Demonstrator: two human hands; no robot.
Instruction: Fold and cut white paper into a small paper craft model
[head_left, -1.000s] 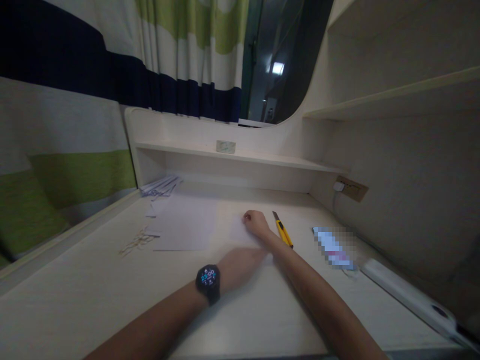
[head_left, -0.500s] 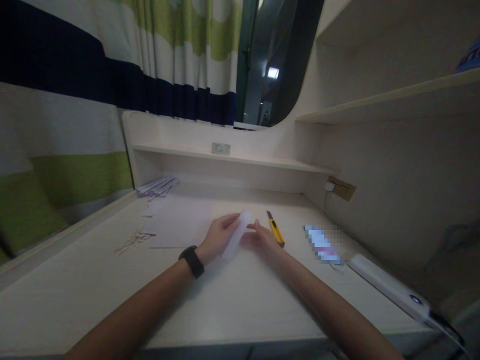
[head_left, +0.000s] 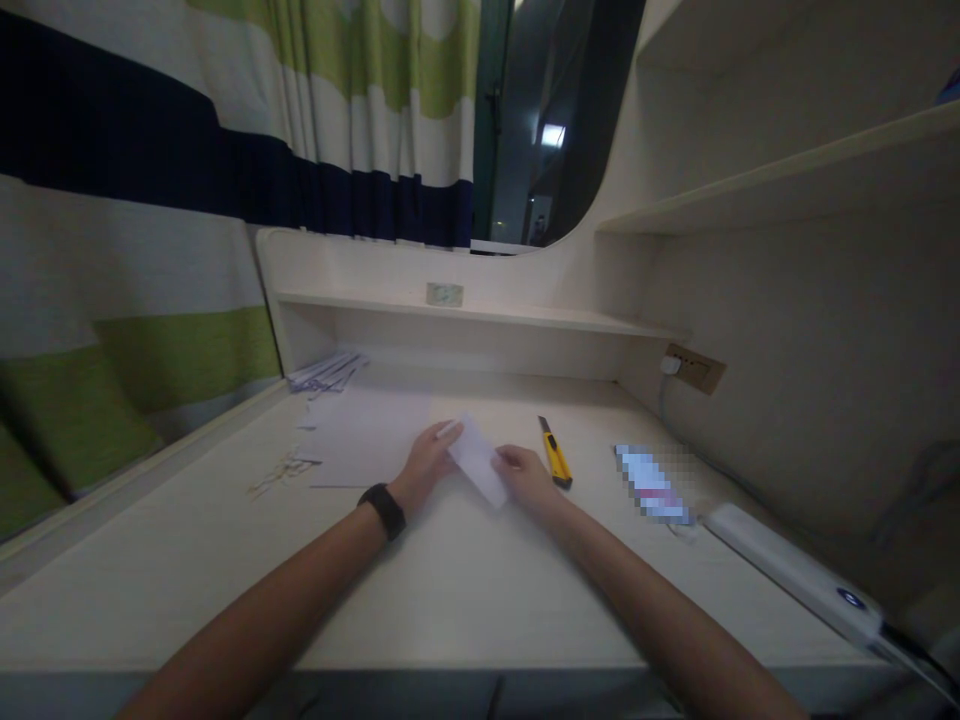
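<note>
Now both hands pinch a small white paper slip (head_left: 478, 461) just above the desk (head_left: 450, 590), the left hand (head_left: 426, 462) gripping its far end, the right hand (head_left: 525, 474) its near end, beside a yellow utility knife (head_left: 555, 455).

White paper (head_left: 480, 462); yellow knife (head_left: 556, 457); striped curtain (head_left: 225, 150)

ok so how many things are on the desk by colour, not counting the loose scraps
white: 3, the small paper held by both hands, the large sheet, the long device
yellow: 1, the utility knife
cannot tell the colour: 1, the blurred flat item
total: 5
</note>
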